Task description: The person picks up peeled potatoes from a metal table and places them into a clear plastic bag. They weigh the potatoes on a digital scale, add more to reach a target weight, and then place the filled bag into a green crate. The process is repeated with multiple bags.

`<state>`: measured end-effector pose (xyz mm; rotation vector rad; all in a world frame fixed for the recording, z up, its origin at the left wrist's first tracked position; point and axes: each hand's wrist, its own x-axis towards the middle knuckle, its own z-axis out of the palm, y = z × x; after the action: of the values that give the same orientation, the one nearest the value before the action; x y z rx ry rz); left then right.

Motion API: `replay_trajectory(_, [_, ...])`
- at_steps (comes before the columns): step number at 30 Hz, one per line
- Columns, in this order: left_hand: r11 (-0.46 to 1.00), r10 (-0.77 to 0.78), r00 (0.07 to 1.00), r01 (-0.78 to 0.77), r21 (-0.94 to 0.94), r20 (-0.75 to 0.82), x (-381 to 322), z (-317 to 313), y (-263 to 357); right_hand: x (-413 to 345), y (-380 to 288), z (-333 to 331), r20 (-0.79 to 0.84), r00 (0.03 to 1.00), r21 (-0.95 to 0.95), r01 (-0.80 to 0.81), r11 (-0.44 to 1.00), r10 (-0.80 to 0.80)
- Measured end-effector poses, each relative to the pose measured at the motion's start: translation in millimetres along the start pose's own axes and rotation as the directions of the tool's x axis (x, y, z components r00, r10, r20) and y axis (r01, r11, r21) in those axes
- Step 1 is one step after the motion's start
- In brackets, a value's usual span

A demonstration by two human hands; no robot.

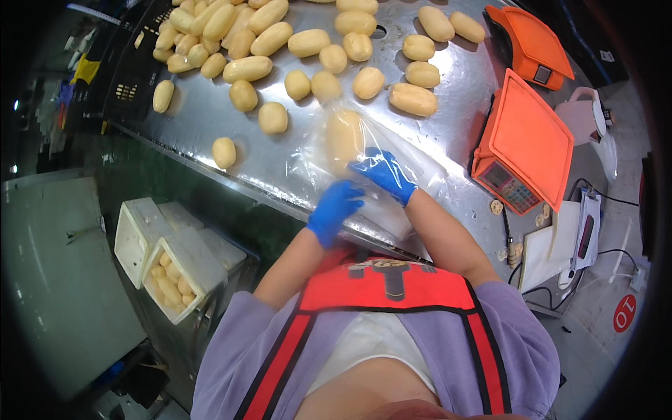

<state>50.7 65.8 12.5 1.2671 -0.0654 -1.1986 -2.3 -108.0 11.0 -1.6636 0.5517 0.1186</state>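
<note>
A peeled lotus root section [344, 137] lies inside a clear plastic bag [386, 210] over the metal table. My right hand [386, 170], in a blue glove, reaches under the bag's film with its fingers at the near end of that section. To its left is my left hand [336, 209], also gloved in blue and slightly blurred. Its fingers curl beside the bag's near part, and whether they pinch the film is hard to see. Loose lotus root sections [273, 118] lie beyond the bag, with a heap [215, 26] at the far left.
Orange-topped scales [533, 139] [541, 44] stand along the right side. Lotus slices [496, 206], a knife [508, 231] and a clipboard [587, 228] lie near the right edge. A black crate [126, 89] borders the heap. Below left, a white foam box [176, 294] holds more sections.
</note>
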Motion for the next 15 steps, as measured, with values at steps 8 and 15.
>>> replay_trajectory(8, [0.985,-0.011,0.983,0.042,0.167,-0.181,21,1,19,-15,29,-13,0.013,0.989,0.258,-0.145,0.955,0.146])
replay_trajectory(15, [0.944,0.137,0.974,-0.073,0.321,-0.181,25,5,16,-33,16,-3,0.014,0.988,0.570,-0.136,0.810,0.156])
